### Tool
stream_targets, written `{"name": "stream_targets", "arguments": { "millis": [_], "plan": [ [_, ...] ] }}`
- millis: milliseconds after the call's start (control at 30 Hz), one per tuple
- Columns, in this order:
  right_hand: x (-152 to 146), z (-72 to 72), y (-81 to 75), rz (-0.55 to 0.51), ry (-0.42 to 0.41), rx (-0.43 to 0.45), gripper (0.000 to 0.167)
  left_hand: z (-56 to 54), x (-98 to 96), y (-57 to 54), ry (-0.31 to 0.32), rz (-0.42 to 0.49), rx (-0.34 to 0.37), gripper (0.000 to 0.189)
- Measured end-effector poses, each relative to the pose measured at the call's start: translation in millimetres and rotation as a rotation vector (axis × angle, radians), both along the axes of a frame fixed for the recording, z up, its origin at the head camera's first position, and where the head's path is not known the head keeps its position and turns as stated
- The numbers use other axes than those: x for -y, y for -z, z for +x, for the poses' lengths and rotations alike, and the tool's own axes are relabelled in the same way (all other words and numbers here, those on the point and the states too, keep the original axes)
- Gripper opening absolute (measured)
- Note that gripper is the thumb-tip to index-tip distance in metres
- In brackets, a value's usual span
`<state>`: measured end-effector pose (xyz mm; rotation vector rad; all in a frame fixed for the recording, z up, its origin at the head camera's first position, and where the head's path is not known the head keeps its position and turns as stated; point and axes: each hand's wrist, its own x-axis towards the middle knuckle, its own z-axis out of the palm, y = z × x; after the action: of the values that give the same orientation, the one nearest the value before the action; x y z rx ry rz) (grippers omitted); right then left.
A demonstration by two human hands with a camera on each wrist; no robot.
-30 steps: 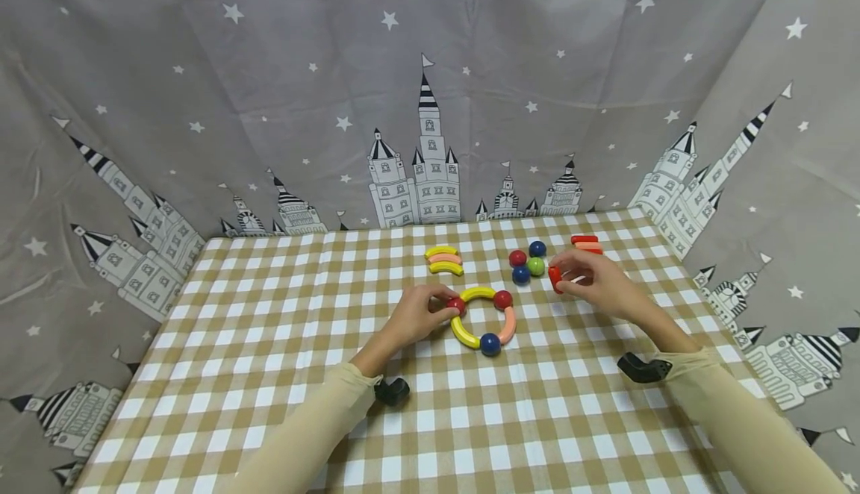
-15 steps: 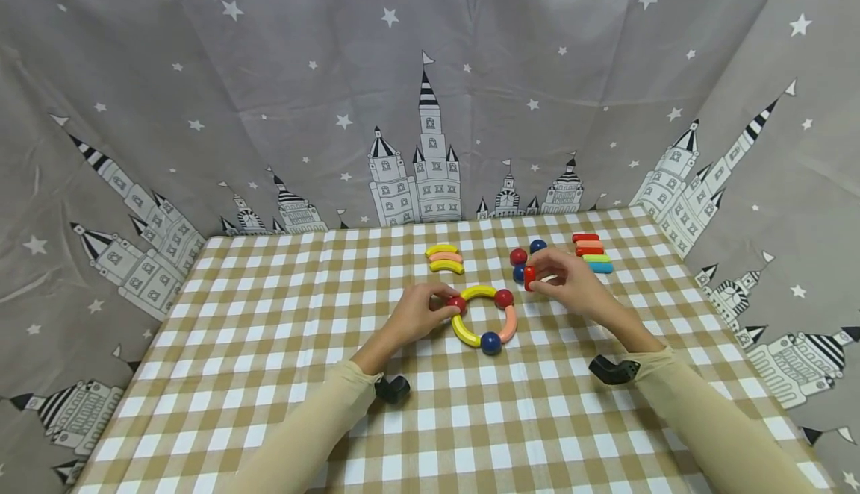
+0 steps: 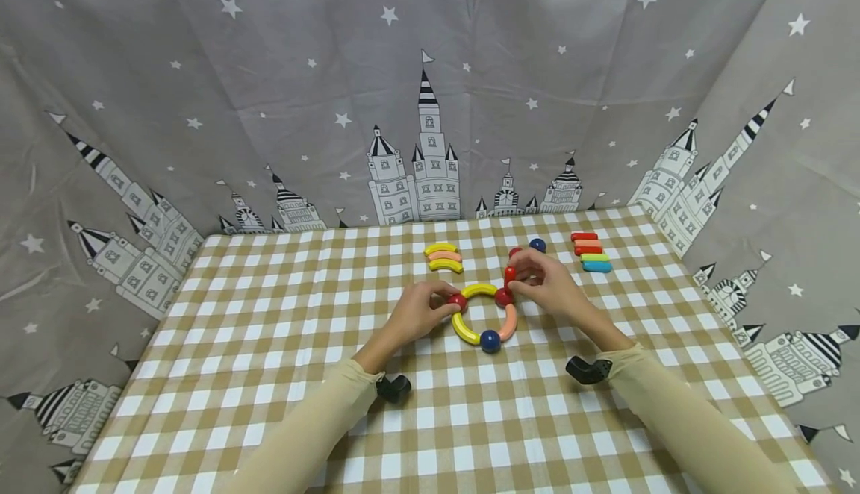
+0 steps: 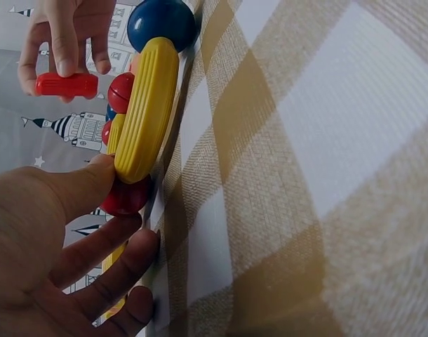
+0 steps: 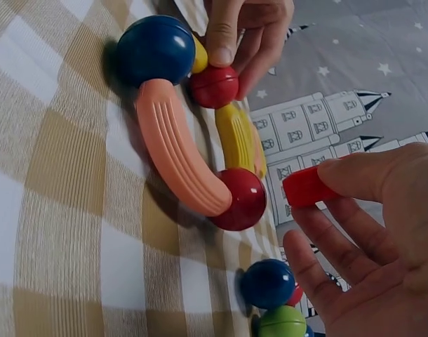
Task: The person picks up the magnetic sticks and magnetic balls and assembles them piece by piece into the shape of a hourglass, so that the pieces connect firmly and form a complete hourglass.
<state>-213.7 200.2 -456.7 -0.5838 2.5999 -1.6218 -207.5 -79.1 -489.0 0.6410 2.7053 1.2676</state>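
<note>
A ring of curved rods and balls lies on the checked cloth: two yellow curved rods point(image 3: 480, 289), a peach curved rod point(image 3: 509, 322), a blue ball point(image 3: 490, 341) and two red balls. My left hand point(image 3: 418, 312) pinches the ring's left red ball point(image 3: 458, 301) between thumb and fingers. Upright in my right hand point(image 3: 552, 289), a short red rod point(image 3: 509, 277) is pinched between thumb and fingertips. Its lower end is close over the ring's right red ball point(image 3: 503, 298). In the right wrist view a small gap shows between the red rod point(image 5: 305, 188) and that red ball point(image 5: 243, 200).
Beyond the ring lie yellow and peach curved rods point(image 3: 446, 257). Straight rods in red, peach, green and blue point(image 3: 596, 266) are lined up at the back right. Loose balls, including a blue one point(image 3: 537, 245) and a green one point(image 5: 283, 321), sit partly hidden behind my right hand.
My right hand has carried the red rod leftward, past the loose balls, to above the ring's right red ball. My left hand has stayed on its red ball.
</note>
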Motion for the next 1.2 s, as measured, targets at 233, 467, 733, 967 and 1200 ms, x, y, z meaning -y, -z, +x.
{"name": "stream_targets", "arguments": {
  "millis": [233, 467, 733, 967, 1200],
  "plan": [
    [3.5, -0.1, 7.5, 0.023, 0.004, -0.012, 0.03, -0.7, 0.5, -0.2, 0.006, -0.006, -0.001, 0.025],
    [3.6, 0.5, 10.9, 0.013, -0.007, -0.006, 0.031, -0.1, -0.7, -0.6, -0.01, -0.02, 0.003, 0.025],
    [3.7, 1.2, 9.3, 0.009, -0.011, -0.003, 0.031, 1.3, -1.1, -0.5, -0.02, -0.029, -0.006, 0.025],
    [-1.2, 1.1, 5.9, 0.036, -0.017, 0.013, 0.039, 1.1, -0.8, 1.0, -0.023, -0.024, -0.03, 0.023],
    [-26.5, 1.7, 0.1, 0.183, 0.01, -0.06, 0.047, 1.7, -0.8, -1.1, -0.015, -0.029, -0.012, 0.024]
  ]
}}
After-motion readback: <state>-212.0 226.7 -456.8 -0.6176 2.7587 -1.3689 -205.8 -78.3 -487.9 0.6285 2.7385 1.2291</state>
